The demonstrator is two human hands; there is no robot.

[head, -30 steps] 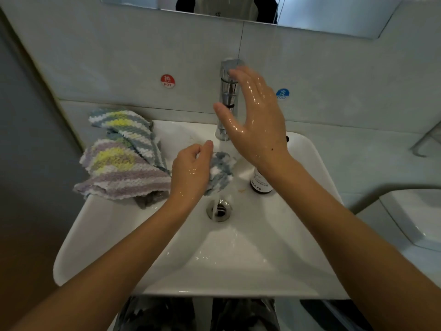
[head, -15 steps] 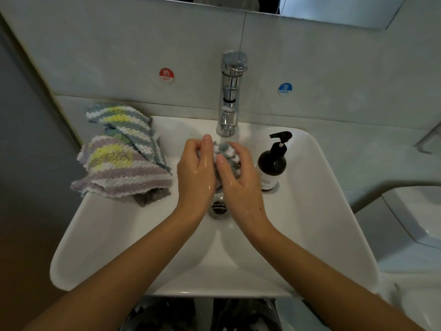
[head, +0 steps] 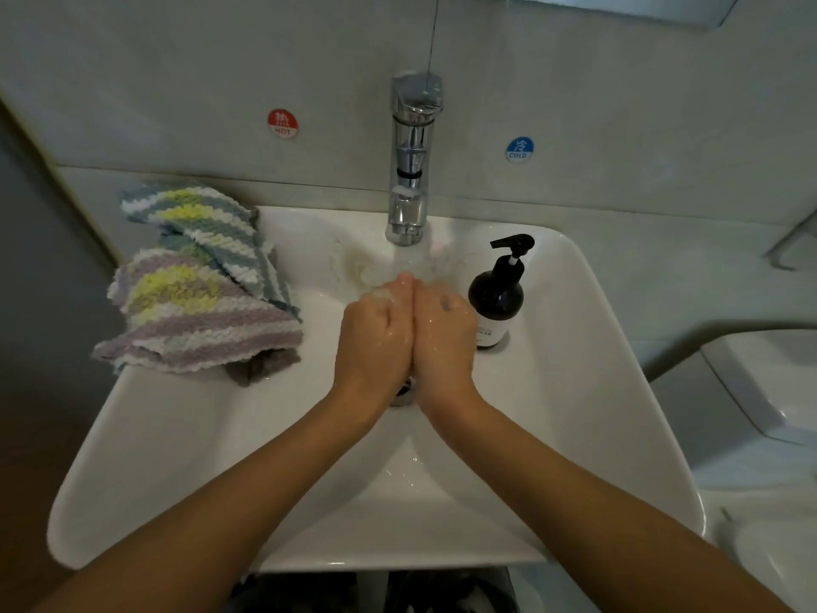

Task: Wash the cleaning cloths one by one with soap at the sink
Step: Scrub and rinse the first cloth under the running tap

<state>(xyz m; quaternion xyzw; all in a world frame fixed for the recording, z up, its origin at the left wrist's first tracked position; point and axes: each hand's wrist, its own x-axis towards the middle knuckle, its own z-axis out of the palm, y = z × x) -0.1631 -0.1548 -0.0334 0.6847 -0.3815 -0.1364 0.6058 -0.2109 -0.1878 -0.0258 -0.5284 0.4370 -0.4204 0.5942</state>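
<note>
My left hand (head: pixel 373 342) and my right hand (head: pixel 442 338) are pressed together over the white sink (head: pixel 597 391), fingers curled round a small grey-white cloth (head: pixel 447 304) of which only a sliver shows. Water runs from the chrome tap (head: pixel 413 157) onto my fingertips and splashes. A black soap pump bottle (head: pixel 497 298) stands just right of my right hand. Several striped cloths (head: pixel 199 298) lie piled on the sink's left rim.
A red HOT sticker (head: pixel 282 123) and a blue COLD sticker (head: pixel 520 149) are on the wall either side of the tap. The drain (head: pixel 404 388) lies beneath my hands. A white toilet cistern (head: pixel 760 382) stands at the right.
My right hand came down from the tap handle and joined my left hand on the cloth. Both hands have closed over it under the running water.
</note>
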